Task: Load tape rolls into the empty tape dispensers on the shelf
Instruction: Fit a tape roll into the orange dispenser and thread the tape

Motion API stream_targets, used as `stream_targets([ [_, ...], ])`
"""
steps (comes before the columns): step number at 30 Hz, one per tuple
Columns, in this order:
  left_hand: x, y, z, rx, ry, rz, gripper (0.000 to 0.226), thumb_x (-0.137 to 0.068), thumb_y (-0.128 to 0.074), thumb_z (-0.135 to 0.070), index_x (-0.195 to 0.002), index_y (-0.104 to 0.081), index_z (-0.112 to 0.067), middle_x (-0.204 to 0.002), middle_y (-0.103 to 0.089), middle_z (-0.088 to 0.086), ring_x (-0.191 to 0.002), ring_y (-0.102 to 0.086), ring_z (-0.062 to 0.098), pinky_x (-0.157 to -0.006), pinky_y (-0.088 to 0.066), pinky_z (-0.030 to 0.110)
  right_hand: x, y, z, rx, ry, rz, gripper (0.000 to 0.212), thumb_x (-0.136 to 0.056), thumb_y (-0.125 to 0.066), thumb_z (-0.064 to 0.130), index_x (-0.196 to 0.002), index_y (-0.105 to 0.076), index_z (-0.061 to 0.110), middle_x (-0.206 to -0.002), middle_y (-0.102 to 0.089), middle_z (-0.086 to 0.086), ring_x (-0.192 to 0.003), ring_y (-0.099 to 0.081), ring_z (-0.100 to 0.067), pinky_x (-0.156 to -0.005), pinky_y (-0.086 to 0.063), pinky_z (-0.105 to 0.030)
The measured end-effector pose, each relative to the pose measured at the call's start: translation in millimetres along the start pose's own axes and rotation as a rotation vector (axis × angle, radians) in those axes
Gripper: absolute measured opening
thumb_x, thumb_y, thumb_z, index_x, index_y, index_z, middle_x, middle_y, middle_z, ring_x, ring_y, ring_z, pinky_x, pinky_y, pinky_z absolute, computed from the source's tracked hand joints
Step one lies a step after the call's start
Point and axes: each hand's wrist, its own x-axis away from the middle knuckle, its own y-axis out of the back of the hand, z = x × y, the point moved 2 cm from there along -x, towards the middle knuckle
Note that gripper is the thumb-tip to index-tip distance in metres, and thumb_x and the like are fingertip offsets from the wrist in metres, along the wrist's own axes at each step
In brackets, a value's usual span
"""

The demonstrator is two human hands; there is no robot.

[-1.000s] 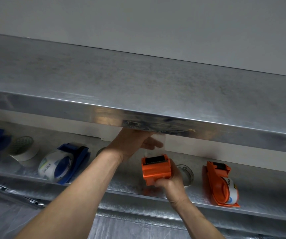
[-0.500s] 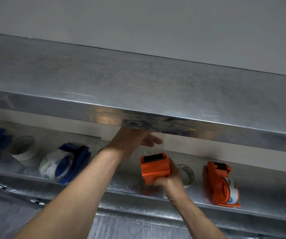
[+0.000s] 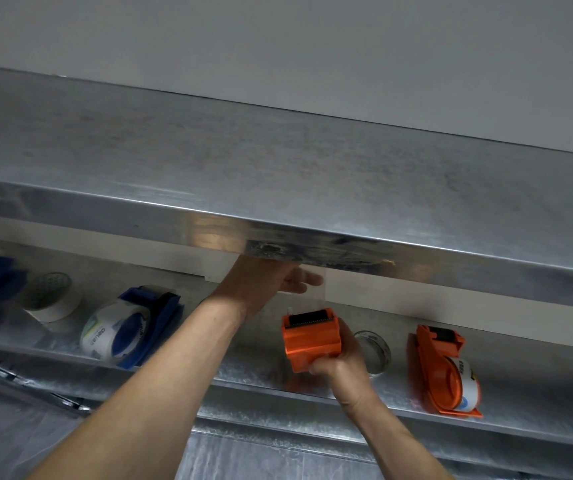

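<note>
Head view: an orange plastic tape dispenser [image 3: 311, 337] is clasped by the right hand [image 3: 342, 370]; the left hand [image 3: 264, 284] is raised, fingers loosely spread, nothing seen held.

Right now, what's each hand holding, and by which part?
The right hand grips the orange tape dispenser by its lower end, cutter end up. The left hand reaches under the upper shelf; its fingers look open, nothing visibly held.

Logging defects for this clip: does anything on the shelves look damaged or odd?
Yes. The upper shelf's front edge is scuffed and grimy just above the left hand, with a small tan fleck stuck there. Nothing else stands out.
</note>
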Motion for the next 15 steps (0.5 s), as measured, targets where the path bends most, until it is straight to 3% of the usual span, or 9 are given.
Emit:
stream_targets([
  [15, 2.3, -1.7, -3.3, -0.047, 0.001, 0.046, 0.035, -0.091, -0.054, -0.035, -0.114, -0.066, -0.011, -0.102, -0.076, 0.004, -0.090, -0.074, 0.025, -0.089, -0.057, 0.047, 1.3, -0.4, 0.5, -0.018, -0.003, 0.002, 0.060, -0.041, -0.063, 0.002, -0.101, -0.060, 0.008, -0.086, -0.071, -0.016, -0.073, -0.065, -0.016, -0.062, -0.052, -0.030],
])
